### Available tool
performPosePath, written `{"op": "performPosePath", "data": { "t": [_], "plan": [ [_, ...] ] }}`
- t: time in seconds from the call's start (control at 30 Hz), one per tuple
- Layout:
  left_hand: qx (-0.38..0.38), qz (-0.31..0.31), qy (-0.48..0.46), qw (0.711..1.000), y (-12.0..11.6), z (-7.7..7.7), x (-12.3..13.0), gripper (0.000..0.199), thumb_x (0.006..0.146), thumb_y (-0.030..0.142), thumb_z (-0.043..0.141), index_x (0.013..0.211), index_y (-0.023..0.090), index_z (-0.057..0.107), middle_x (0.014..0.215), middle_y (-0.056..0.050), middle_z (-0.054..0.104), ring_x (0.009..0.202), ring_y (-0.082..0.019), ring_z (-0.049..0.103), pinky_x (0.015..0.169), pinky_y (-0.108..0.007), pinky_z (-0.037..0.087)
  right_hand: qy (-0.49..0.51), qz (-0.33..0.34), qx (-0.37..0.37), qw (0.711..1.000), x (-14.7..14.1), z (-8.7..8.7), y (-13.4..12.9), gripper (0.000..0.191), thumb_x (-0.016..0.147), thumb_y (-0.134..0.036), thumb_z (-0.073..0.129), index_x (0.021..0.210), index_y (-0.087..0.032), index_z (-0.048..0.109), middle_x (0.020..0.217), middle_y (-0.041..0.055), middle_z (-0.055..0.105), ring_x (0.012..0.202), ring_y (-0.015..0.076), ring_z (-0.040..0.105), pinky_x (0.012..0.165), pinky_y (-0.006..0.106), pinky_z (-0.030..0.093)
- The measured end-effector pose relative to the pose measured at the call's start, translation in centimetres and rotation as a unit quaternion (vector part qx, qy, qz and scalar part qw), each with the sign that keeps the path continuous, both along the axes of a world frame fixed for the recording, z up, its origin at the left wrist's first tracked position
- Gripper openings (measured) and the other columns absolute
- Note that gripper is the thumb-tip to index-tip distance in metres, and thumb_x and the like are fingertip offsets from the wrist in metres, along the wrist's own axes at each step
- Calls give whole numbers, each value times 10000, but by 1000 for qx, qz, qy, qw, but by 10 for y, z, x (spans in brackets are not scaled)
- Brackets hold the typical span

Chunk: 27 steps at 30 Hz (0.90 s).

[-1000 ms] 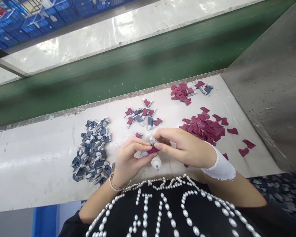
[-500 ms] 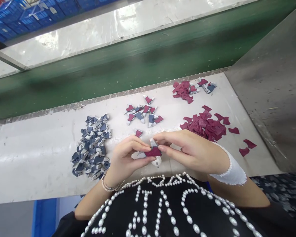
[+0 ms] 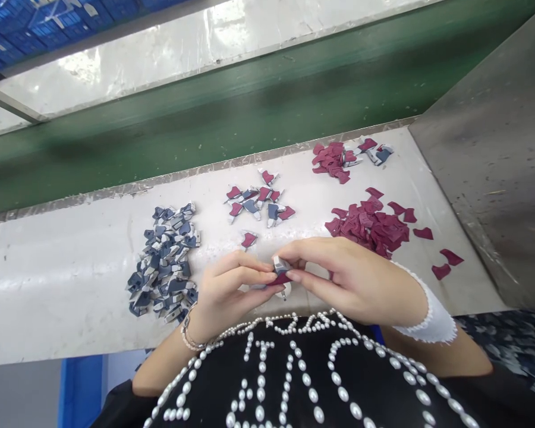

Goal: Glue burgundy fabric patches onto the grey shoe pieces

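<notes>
Between both hands, close to my body, is a small grey and maroon part point(image 3: 280, 266), its pale end tipped up. My left hand point(image 3: 236, 282) pinches it from the left, my right hand point(image 3: 334, 274) from the right; the fingers hide much of it. Just beyond my left hand lies a single part with a maroon face point(image 3: 248, 239). Behind it is a small group of grey, blue and maroon parts point(image 3: 251, 206). A pile of blue-grey parts point(image 3: 167, 261) is left of my left hand. Past my right hand lies a heap of maroon pieces point(image 3: 372, 223).
At the back right of the white table point(image 3: 71, 267) sit a smaller maroon heap point(image 3: 332, 160) and a few grey parts point(image 3: 378, 154). A green belt point(image 3: 196, 131) runs behind. A metal panel point(image 3: 494, 154) stands at right, blue crates point(image 3: 57, 24) at upper left.
The held part has been turned, so its pale end shows more and its maroon face less. My right wrist has shifted slightly right. The view has moved a little.
</notes>
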State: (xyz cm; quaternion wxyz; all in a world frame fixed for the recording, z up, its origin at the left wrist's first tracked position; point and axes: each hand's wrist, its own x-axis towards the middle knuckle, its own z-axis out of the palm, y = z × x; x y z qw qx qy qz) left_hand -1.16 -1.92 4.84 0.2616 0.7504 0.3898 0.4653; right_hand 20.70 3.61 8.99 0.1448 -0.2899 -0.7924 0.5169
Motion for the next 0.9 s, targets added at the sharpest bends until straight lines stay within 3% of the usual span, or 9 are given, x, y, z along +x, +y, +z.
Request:
{"op": "performPosePath", "data": {
  "t": [0.17, 0.37, 0.5, 0.7, 0.9],
  "plan": [
    [-38, -27, -9, 999, 0, 4, -2, 272, 706, 134, 840, 924, 183, 686, 885, -33, 715, 770, -130, 705, 681, -231, 621, -28, 16, -9, 999, 4, 3, -2, 160, 991, -247, 487, 1106, -209, 591, 918, -5, 664, 787, 143, 604, 699, 266, 424],
    [-121, -63, -8, 991, 3, 9, -7, 311, 716, 130, 830, 986, 200, 693, 912, -42, 748, 860, -172, 711, 762, -294, 626, -35, 21, -57, 998, 4, 2, 1, 116, 1000, -304, 488, 1034, -211, 549, 792, -31, 646, 661, 136, 581, 614, 273, 409],
    [-80, -52, 30, 995, 2, 15, -7, 302, 747, 169, 812, 1018, 201, 683, 926, -39, 754, 861, -166, 722, 768, -278, 629, -20, 19, -87, 996, 0, -5, 3, 140, 1004, -342, 472, 984, -216, 529, 779, -18, 647, 678, 161, 592, 636, 298, 429],
    [-29, -68, 75, 994, -2, 18, -7, 264, 841, 114, 709, 1094, 181, 667, 991, -63, 739, 882, -149, 725, 770, -230, 628, 48, 57, -157, 985, 0, -15, 11, 144, 962, -318, 566, 994, -192, 631, 909, 23, 706, 805, 174, 656, 736, 305, 504],
    [-43, -6, 91, 995, -4, 11, -8, 313, 788, 176, 775, 1079, 179, 659, 967, -61, 741, 861, -159, 722, 772, -243, 621, 23, 9, -48, 999, -3, -13, 4, 152, 969, -272, 550, 1054, -216, 661, 924, 20, 708, 823, 180, 644, 753, 303, 481]
  ]
}}
